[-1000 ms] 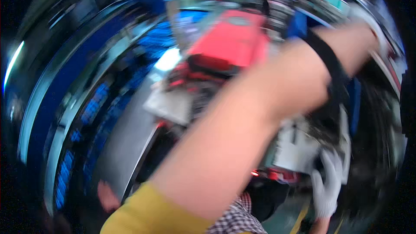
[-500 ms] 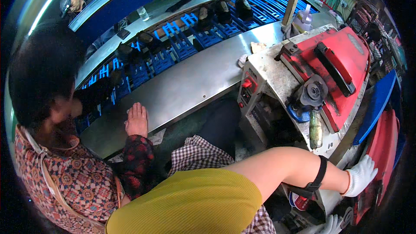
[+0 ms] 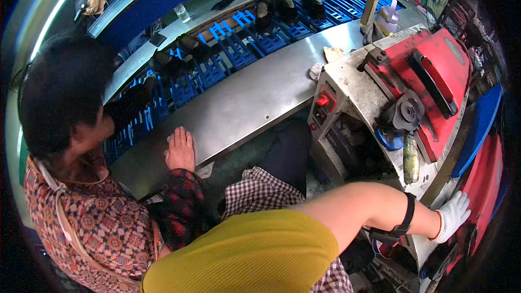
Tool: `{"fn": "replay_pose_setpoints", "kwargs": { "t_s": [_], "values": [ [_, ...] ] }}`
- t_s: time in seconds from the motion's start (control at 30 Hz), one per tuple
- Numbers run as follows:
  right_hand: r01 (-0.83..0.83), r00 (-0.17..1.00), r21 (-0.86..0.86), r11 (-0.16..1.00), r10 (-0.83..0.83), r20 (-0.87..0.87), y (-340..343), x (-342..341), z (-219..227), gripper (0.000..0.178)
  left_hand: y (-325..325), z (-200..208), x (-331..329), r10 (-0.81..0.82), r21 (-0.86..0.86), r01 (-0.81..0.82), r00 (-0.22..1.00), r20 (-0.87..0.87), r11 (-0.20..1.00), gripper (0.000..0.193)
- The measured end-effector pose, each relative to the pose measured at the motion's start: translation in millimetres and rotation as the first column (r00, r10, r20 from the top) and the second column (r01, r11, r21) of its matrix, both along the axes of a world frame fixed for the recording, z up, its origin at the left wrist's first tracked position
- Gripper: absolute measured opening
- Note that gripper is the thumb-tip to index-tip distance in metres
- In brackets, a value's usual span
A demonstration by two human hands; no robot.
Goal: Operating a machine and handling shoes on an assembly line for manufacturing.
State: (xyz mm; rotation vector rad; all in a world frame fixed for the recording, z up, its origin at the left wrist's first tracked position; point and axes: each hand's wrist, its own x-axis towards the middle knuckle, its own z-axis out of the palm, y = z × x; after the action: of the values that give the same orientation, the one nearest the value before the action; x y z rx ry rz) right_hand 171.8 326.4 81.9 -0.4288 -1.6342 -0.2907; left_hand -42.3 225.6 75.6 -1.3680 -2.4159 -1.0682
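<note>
My left arm, in a mustard-yellow sleeve with a black strap on the forearm, stretches across to the right. My left hand (image 3: 455, 216), in a white knitted glove, lies with its fingers stretched out against the near edge of a red panel (image 3: 484, 187) at the far right. The panel stands beside a second red-topped machine and looks sooty low down. Nothing shows in the palm, which faces away from me. My right hand does not show now. Closest on the machine is a jar-like dark round part (image 3: 406, 113) with a taped handle (image 3: 411, 160).
A red machine lid (image 3: 434, 76) with a black handle sits on a stained white cabinet (image 3: 353, 81). A blue panel (image 3: 477, 130) leans behind it. At left a co-worker (image 3: 92, 217) rests a hand on the metal bench (image 3: 239, 114), beside a conveyor of blue racks (image 3: 233, 51) carrying dark items.
The view has shifted slightly, so the scene sits a little further right. My left hand stays by the red panel. A white-gloved hand low at the right has left the view.
</note>
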Motion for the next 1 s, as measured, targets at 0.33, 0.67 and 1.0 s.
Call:
{"fn": "replay_pose_setpoints", "kwargs": {
  "t_s": [0.33,0.67,1.0],
  "values": [
    [-0.482,0.873,-0.122,0.868,0.487,0.016,-144,-86,-45,0.02,-304,23,-17,0.04,0.671,0.181,0.953,-0.299,0.719,0.033],
    [-0.825,0.422,-0.292,0.484,0.871,0.251,-271,-191,-12,0.019,-481,-98,-82,0.828,0.443,-0.789,0.537,0.161,0.425,0.018],
    [-0.721,0.566,-0.262,0.641,0.764,0.309,-274,-211,-23,0.013,-516,-169,-90,0.952,-0.015,-0.955,0.296,-0.074,0.296,0.046]
  ]
}}
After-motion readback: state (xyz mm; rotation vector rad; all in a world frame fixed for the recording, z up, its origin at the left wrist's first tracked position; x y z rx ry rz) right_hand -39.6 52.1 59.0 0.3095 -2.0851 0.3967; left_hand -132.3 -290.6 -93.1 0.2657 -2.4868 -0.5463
